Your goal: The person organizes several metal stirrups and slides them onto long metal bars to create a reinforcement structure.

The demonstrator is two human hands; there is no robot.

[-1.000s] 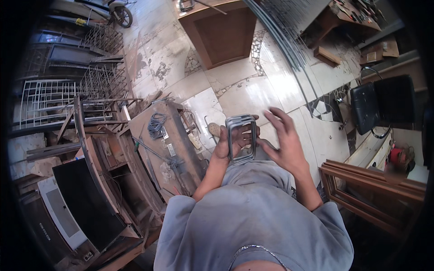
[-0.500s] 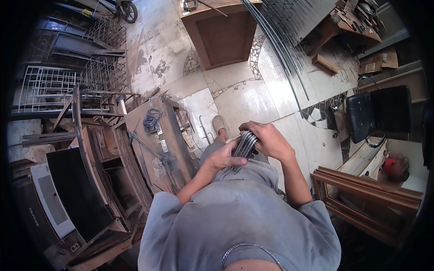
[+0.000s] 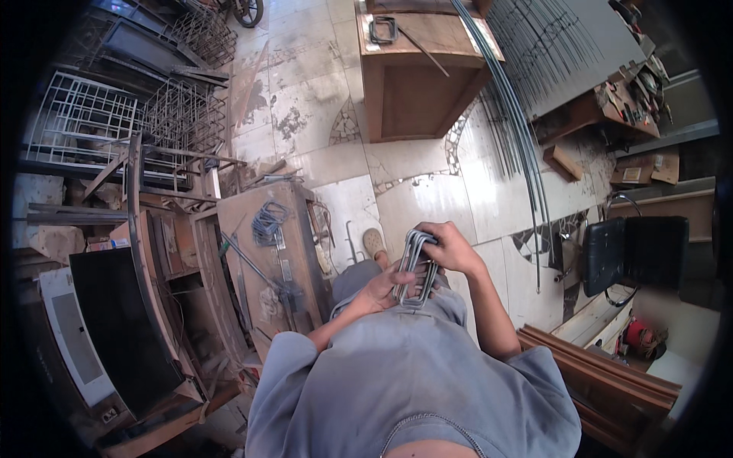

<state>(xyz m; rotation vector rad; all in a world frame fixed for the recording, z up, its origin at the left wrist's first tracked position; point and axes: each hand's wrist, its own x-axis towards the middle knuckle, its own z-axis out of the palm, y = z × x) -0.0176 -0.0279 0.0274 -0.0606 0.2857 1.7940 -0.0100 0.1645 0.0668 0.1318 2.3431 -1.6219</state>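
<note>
A bundle of steel rebar stirrups [image 3: 410,256], grey rods bent into rectangles, is held between both hands in front of my waist. My left hand [image 3: 382,288] is closed around its lower left part, with the fingers showing through the loops. At the upper right corner, my right hand [image 3: 452,247] grips the rods with bent fingers. To the left, another pile of stirrups [image 3: 269,223] lies on a worn wooden bench [image 3: 256,202], beside a metal tool [image 3: 263,266] with a long bar. A few more stirrups [image 3: 383,30] rest on the wooden cabinet [image 3: 424,95] ahead.
Long steel rods [image 3: 515,122] slant down from the far cabinet to the right. A black chair [image 3: 637,248] and a wooden frame [image 3: 588,366] stand at my right. Metal grilles [image 3: 84,122] and a dark-screened appliance [image 3: 122,320] crowd the left. A cluttered workbench [image 3: 618,103] stands far right.
The stirrup bundle has turned, so its rectangular opening now faces up, where before the rods showed edge-on. My right hand has shifted slightly right and down. The view has moved too.
</note>
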